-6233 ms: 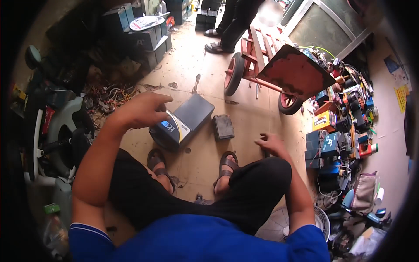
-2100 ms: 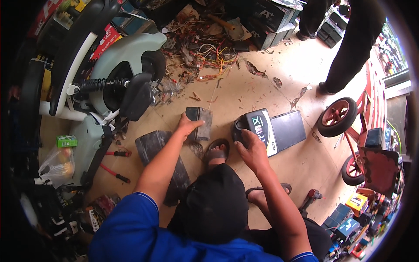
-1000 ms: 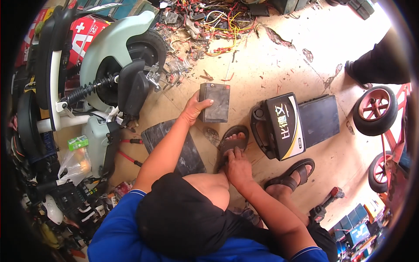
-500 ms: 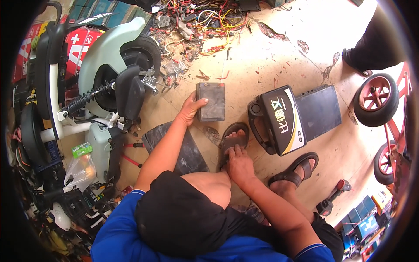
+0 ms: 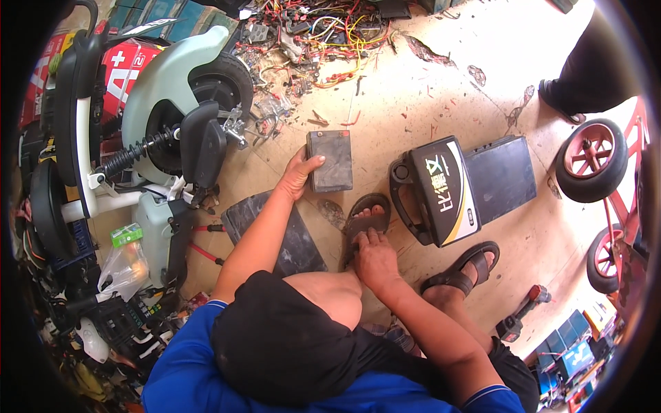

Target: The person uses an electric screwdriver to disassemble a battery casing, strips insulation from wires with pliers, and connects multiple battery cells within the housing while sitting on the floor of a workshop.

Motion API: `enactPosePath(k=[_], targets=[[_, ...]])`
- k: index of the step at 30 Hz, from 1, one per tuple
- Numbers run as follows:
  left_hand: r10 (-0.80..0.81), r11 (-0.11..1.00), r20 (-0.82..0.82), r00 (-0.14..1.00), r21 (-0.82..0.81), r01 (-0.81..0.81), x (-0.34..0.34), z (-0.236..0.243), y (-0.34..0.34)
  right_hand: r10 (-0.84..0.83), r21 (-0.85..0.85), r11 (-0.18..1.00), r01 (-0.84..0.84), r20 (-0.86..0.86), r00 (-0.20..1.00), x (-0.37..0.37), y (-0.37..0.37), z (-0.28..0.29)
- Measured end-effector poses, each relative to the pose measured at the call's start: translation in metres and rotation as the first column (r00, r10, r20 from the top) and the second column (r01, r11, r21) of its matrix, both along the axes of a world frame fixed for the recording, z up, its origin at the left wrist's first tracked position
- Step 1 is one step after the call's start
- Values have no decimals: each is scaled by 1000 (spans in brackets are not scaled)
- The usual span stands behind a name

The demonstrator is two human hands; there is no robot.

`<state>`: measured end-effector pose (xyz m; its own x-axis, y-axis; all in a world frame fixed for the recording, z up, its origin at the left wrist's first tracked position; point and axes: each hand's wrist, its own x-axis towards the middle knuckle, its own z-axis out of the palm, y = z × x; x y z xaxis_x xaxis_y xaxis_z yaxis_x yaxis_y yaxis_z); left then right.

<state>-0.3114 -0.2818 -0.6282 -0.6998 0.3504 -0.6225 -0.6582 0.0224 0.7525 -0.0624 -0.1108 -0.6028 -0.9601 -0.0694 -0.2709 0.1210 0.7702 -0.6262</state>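
a pale tiled floor [image 5: 392, 113], scuffed and strewn with scraps, spreads under me. on it, ahead of my feet, is the small grey battery [image 5: 332, 162], its broad face up; i can't tell if it rests flat or is slightly raised. my left hand [image 5: 296, 173] holds it by its left edge, thumb over the top face. the battery's far edge carries two reddish terminals, and a band of floor runs along its right edge. nearer me than the battery, a little to its right, is my left sandal [image 5: 368, 224]; my right hand [image 5: 377, 261] lies on it, fingers close together and bent, though i can't tell whether they grip the strap. right of the battery, across that band of floor, is a black case [image 5: 444, 196] with a handle on the side facing the battery and a dark box [image 5: 506, 179] against its far side. near and left of the battery, a dark panel [image 5: 301, 241] lies partly under my forearm. beyond the battery, past more floor, sprawls a heap of wires [image 5: 344, 41]; well left of it stands a pale green mudguard [image 5: 162, 76].
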Motion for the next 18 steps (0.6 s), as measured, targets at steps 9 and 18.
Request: enactPosePath(k=[9,18], targets=[[-35,996,-15,999,-84,34,-1,12,11,-221,-228,948,223,36,975,-88,6,25],[-2,999,-72,997,-38,-1,-1,13,9,-374,-248,875,415,197,906,-155,-6,18]])
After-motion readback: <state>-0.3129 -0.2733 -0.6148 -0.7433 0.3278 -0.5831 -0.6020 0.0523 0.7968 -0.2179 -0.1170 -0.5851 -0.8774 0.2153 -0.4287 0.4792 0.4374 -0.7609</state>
